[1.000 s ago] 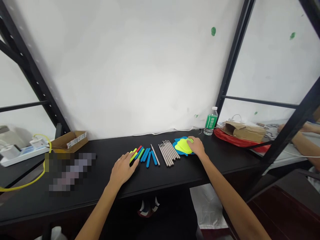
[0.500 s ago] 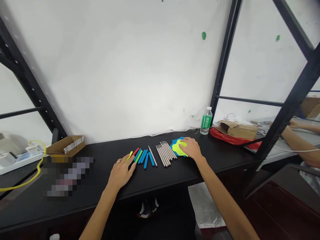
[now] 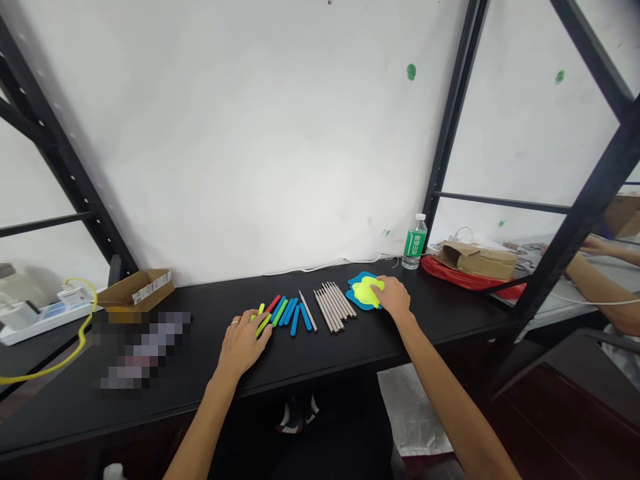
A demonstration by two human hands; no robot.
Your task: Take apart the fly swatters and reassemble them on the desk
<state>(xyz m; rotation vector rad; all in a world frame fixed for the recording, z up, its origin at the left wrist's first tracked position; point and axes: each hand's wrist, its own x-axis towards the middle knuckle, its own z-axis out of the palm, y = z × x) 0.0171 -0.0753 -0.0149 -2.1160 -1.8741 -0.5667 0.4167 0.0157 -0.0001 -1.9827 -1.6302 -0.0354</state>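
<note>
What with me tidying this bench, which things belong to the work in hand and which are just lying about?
Likely in use:
coloured sticks, at the left hand
grey rods
mesh pieces, at the right hand

Likely just lying about:
water bottle
crumpled carton
open box

A white painted wall (image 3: 280, 133) stands at twelve o'clock, black metal posts (image 3: 456, 110) at ten and two, dark-red floor (image 3: 565, 420) at four, long black tabletop (image 3: 320, 353) at six.
</note>
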